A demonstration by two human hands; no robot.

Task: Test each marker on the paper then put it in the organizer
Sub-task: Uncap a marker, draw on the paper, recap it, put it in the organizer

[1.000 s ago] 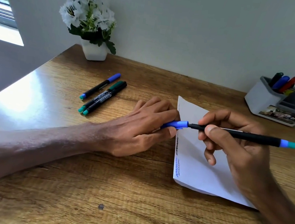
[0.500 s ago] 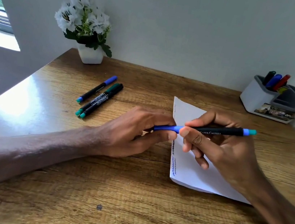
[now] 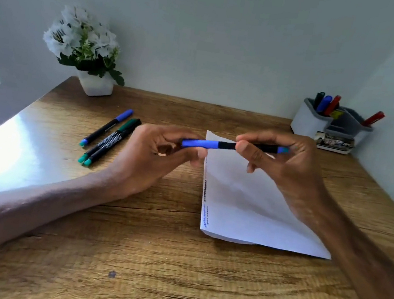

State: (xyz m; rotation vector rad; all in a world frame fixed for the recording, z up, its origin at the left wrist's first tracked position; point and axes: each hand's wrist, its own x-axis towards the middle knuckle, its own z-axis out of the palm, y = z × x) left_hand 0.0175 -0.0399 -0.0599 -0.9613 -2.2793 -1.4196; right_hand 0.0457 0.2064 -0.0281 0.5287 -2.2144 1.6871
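A black marker with a blue cap (image 3: 219, 145) is held level above the desk, over the far left corner of the white paper (image 3: 253, 208). My left hand (image 3: 149, 158) pinches the blue cap end. My right hand (image 3: 282, 166) grips the black barrel near its teal tail. Squiggly test lines run down the paper's left edge. Three more markers (image 3: 109, 137) lie side by side on the desk to the left. The white and grey organizer (image 3: 308, 122) stands at the back right with several markers upright in it.
A white pot of white flowers (image 3: 91, 81) stands at the back left corner. Walls close the desk at the back and right. The wooden desk (image 3: 148, 269) stretches bare toward me, with a bright glare patch on its left side.
Both hands have lifted the marker up off the paper and away from me. My right hand slid along the barrel toward the teal tail. The view tilted up.
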